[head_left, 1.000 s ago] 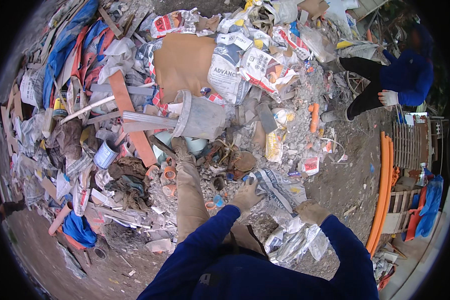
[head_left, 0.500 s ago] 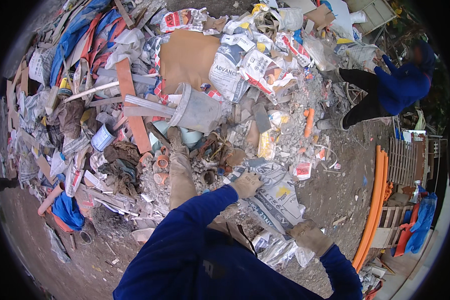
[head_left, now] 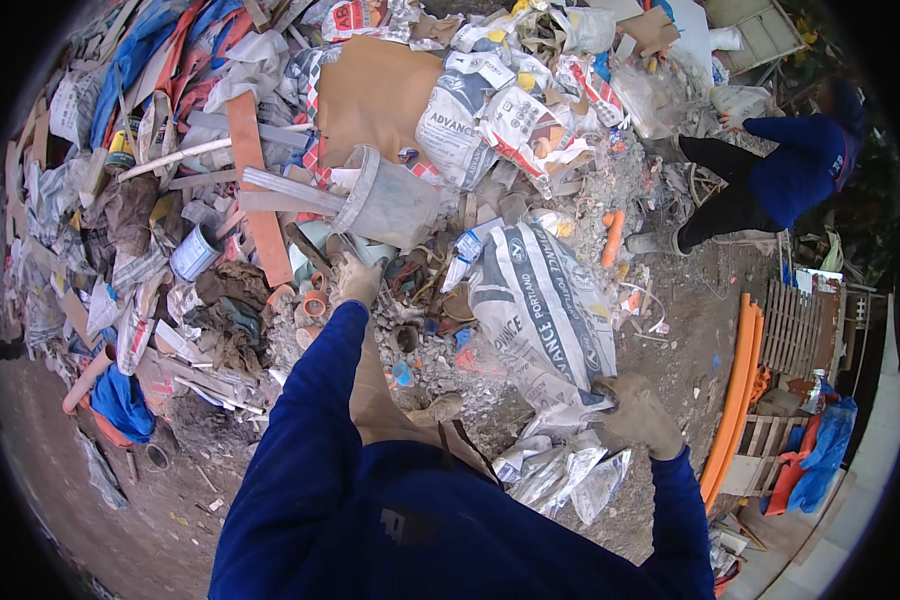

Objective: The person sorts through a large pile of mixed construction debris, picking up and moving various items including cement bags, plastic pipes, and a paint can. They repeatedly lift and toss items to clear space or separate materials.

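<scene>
My right hand, in a dirty work glove, grips the lower corner of a large empty grey-and-white cement sack that lies stretched over the rubble. My left hand, also gloved, reaches forward into the debris just below a tipped grey plastic bucket and beside a small orange pipe ring. Whether it holds anything is unclear. Both sleeves are dark blue. Crumpled clear plastic lies under my right wrist.
A big heap of rubbish fills the far side: brown cardboard, wooden planks, more printed sacks, rags and blue sheeting. Another person in blue bends at the upper right. Orange pipes and wooden pallets stand on the right.
My left hand left the sack and moved up-left toward the bucket. My right hand rose and took hold of the sack's lower corner, and the sack now lies spread out longer.
</scene>
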{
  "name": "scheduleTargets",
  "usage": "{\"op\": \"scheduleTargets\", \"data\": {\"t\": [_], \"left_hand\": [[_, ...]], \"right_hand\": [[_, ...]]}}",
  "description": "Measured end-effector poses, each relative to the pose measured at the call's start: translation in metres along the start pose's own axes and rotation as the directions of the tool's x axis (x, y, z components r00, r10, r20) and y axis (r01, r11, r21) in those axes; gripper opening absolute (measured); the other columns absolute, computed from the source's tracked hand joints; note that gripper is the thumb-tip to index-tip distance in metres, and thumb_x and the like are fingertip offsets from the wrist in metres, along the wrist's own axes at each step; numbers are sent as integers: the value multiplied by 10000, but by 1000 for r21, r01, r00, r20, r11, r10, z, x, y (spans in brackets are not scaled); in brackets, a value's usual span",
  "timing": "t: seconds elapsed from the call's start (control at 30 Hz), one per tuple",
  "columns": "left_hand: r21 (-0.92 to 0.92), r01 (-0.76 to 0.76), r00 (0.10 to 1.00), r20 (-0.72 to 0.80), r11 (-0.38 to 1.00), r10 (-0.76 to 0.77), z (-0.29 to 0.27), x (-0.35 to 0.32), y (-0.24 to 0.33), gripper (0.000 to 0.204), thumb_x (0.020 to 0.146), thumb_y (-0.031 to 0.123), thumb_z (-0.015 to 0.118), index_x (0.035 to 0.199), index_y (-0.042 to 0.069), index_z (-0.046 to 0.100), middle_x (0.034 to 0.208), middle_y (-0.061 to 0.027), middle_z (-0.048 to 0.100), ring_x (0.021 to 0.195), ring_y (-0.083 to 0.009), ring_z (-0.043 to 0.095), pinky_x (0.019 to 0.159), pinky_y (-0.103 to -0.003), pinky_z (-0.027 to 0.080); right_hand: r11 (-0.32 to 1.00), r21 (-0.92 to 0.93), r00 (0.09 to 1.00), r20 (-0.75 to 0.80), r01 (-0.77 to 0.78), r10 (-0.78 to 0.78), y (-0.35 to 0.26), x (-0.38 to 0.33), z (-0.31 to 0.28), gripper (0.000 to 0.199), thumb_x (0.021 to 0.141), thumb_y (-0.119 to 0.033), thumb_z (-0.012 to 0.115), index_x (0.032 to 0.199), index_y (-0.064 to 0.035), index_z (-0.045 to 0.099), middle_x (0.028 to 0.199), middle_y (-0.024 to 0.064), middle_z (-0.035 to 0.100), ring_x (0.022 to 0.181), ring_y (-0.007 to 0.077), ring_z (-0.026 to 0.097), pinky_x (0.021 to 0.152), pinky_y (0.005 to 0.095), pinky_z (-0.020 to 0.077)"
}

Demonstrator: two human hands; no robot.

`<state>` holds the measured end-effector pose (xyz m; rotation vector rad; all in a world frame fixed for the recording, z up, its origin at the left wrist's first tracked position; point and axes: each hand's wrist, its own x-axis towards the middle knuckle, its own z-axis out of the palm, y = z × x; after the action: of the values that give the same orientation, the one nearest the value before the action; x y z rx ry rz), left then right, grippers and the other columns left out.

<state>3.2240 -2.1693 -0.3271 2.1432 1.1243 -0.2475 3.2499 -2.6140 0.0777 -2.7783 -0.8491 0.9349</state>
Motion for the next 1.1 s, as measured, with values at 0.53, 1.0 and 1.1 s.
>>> {"op": "scheduleTargets", "data": {"t": [0.53,1.0,1.1], "left_hand": [[-528,839,529,739,-130,418,12,-228,65,603,1000,433,654,1461,85,481,1351,-123,652,1153,-259,693,958,-453,609],[-659,524,791,611,539,-21,-66,-80,53,370,1063,392,548,1193,65,663,1025,-118,734,824,-224,741,646,-411,661],[-683,324,869,489,655,80,-60,-89,66,401,1019,323,571,1153,-43,663,1000,-198,731,841,-308,745,641,-450,625]], "right_hand": [[595,793,923,-122,-131,365,-60,53,-63,821,802,-259,882,1393,126,461,1314,196,594,1185,223,601,1024,321,489],[607,774,903,-375,182,208,-20,170,-29,546,860,-281,800,1229,71,606,1084,115,681,946,172,650,826,292,523],[158,974,908,-210,162,362,16,164,-2,393,889,-166,766,1196,54,657,1037,69,710,902,126,650,763,258,517]]}}
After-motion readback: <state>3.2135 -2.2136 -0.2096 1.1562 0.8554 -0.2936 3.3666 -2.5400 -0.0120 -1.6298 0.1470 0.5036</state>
